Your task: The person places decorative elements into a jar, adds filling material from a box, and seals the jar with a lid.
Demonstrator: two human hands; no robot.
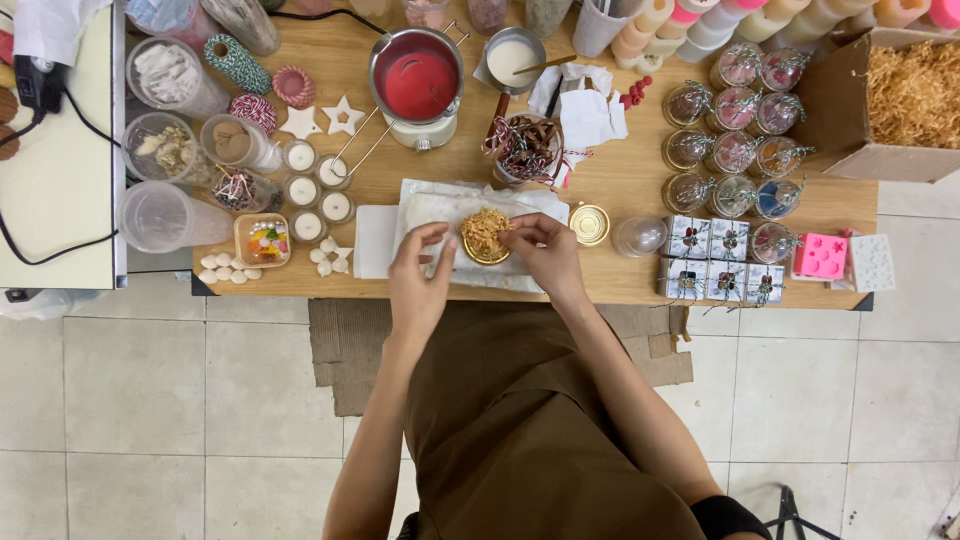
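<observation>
A small round gold tin (485, 242) filled with straw-coloured shredded filling sits on a white sheet (425, 205) at the front of the wooden table (620, 175). My left hand (418, 275) steadies the tin's left side with thumb and fingers. My right hand (540, 250) has its fingertips pinched on the filling at the tin's right rim. A gold lid (589, 224) lies just right of my right hand, beside a clear dome (640, 236).
A pot of red wax (416, 80) stands behind the sheet. Tealights (305, 190), twine spools and plastic tubs crowd the left. Decorated glass jars (735, 150) and small gift boxes (720, 260) fill the right, near a cardboard box of straw (915, 95).
</observation>
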